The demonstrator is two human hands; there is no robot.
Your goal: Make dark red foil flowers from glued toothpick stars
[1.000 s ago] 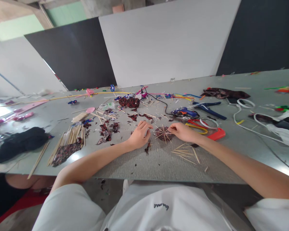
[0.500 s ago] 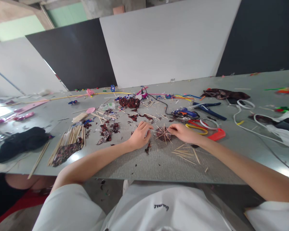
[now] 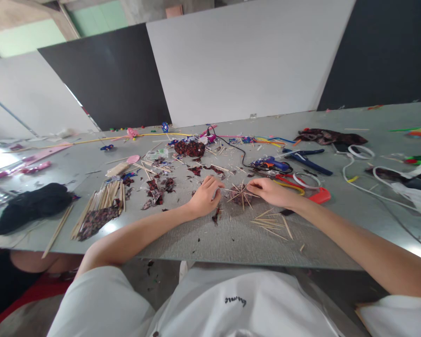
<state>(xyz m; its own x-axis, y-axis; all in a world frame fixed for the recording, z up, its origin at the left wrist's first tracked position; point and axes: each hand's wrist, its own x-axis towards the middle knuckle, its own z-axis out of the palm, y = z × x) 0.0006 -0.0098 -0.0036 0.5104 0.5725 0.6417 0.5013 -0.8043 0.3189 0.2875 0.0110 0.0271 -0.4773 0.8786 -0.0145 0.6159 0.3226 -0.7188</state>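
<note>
Several thin wooden sticks fan out like a star over a round, dark patterned piece on the table between my hands. At its right side my right hand pinches the end of one stick. On the left, my left hand is loosely curved, a gap showing between thumb and fingers; its index fingertip is close to a stick's end. Loose short sticks lie below my right hand. Dark fabric scraps are scattered left of my left hand.
A bundle of sticks in a patterned bag and black cloth lie left. Farther back are a dark reddish bundle and a blue glue gun with its cord. Blue-handled pliers and a red-handled tool lie right.
My hands stay at the star of sticks, the right one shifting very slightly. The whole view has moved a little; nothing is visibly put down or taken up.
</note>
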